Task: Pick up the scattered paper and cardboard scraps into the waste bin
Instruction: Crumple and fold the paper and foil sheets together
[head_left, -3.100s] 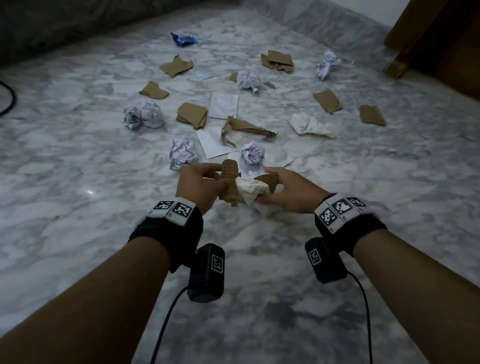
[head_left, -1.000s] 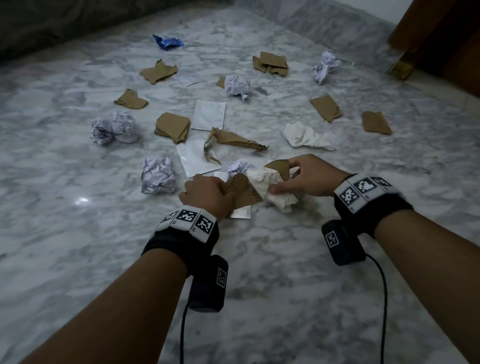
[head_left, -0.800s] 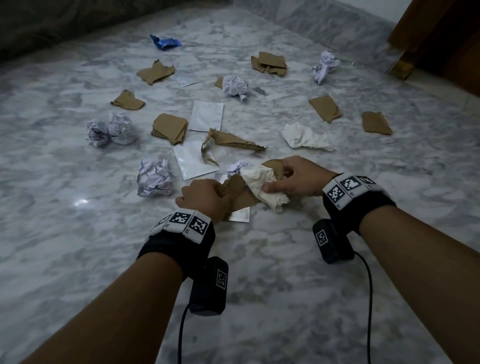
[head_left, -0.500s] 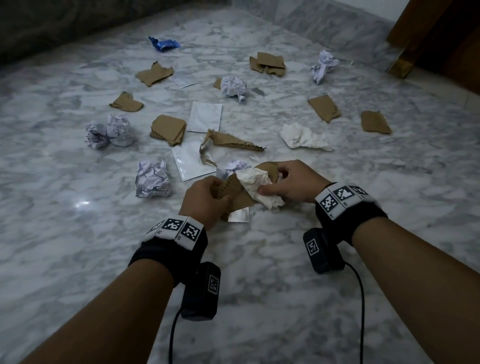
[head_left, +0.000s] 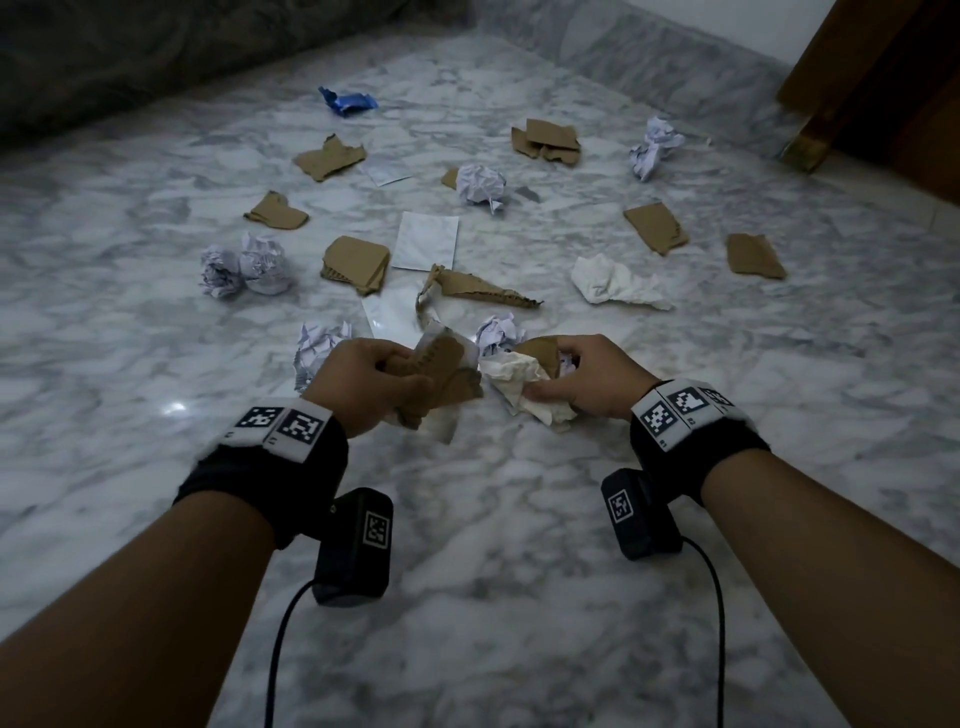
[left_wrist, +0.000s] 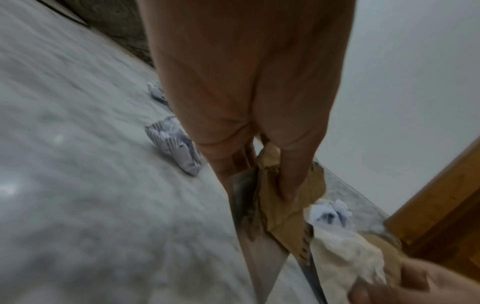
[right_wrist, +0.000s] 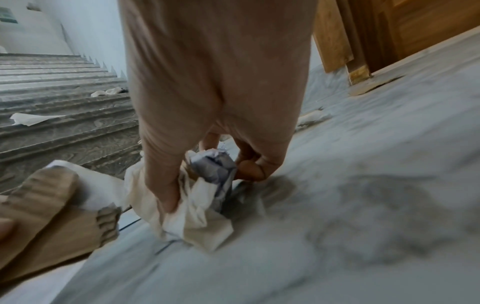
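Two hands, freshly parted, both full.
Left hand (head_left: 371, 382) now grips cardboard pieces (head_left: 439, 379); right hand (head_left: 587, 382) clutches tissue (head_left: 514, 374), crumpled paper beside it; bin unseen.

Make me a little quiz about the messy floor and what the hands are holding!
1. True or false: the left hand holds a brown cardboard piece.
2. What does the right hand grip? A) white tissue B) blue wrapper C) nothing
3. Fill in: the blue wrapper lies on the marble ____.

Key: 1 true. 2 A. 3 floor.
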